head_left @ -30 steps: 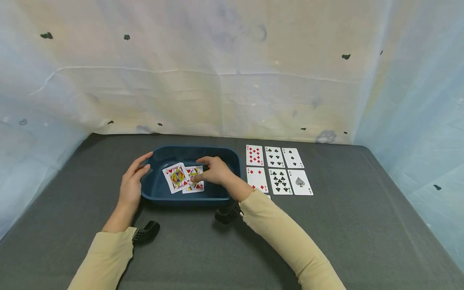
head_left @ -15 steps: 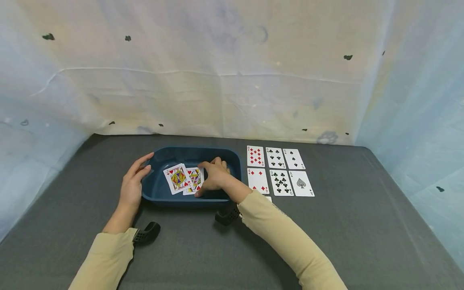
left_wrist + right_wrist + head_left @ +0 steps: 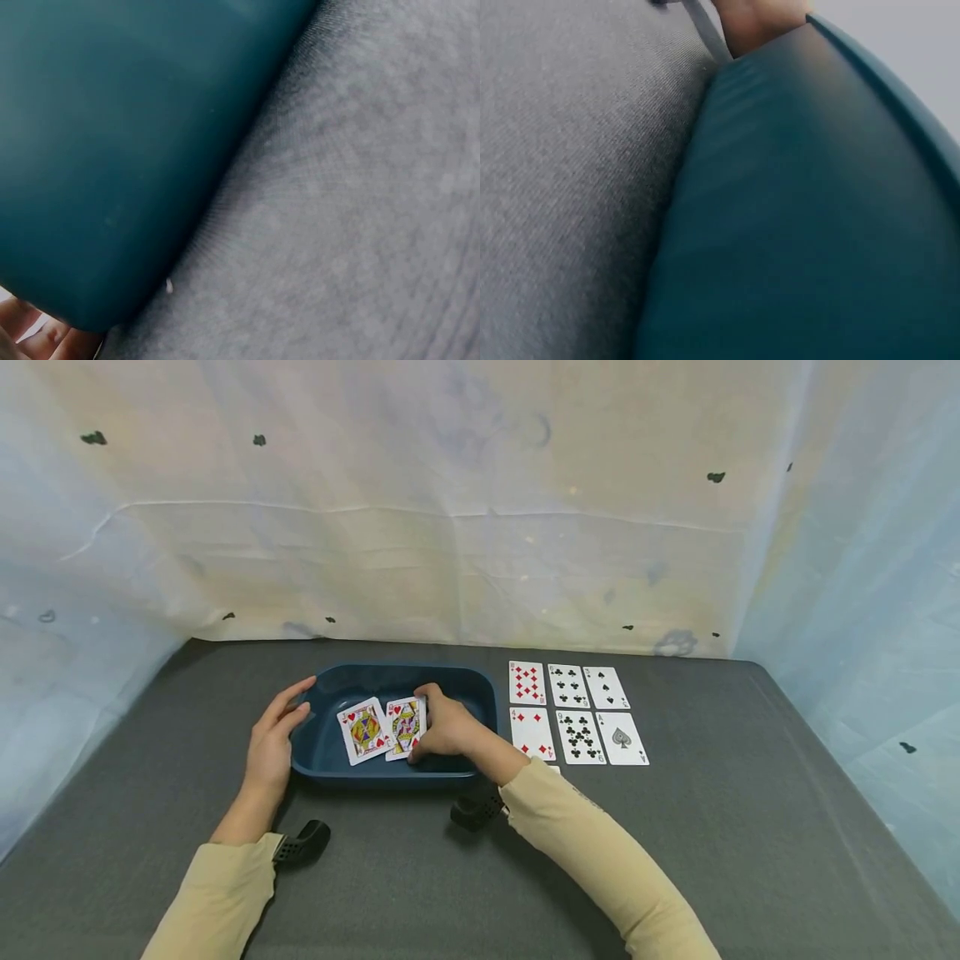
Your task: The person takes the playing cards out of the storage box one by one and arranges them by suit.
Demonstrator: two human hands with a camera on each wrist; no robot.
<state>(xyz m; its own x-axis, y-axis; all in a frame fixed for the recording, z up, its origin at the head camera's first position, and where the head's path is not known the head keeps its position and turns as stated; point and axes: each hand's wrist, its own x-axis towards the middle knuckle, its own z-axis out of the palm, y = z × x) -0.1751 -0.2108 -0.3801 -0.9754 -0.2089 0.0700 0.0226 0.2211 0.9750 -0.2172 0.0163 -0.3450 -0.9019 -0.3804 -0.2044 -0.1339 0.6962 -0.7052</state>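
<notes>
A dark blue rectangular tub [image 3: 345, 774] holds two face cards of hearts. The left card [image 3: 363, 731] lies tilted on its floor. At the right card [image 3: 405, 727], my right hand [image 3: 447, 727] reaches in over the tub and pinches its right side, thumb by the lower corner and a finger by the upper one. My left hand [image 3: 272, 735] rests against the tub's left end, with thumb and forefinger stretched along the rim. In the left wrist view, its fingers [image 3: 56, 341] show behind the corner of the tub [image 3: 112, 150].
To the right of the tub, cards lie face up in two rows, among them the ace of spades [image 3: 621, 737] and a nine of clubs [image 3: 580, 737]. Another card's edge [image 3: 554, 769] peeks out by the right forearm. Grey cloth [image 3: 390, 877] covers the table; a pale curtain [image 3: 450, 568] hangs behind.
My right thumb and fingers have closed on the right-hand card, which has turned slightly and shifted to the right, overlapping the other card less. The left hand stays at the rim.
</notes>
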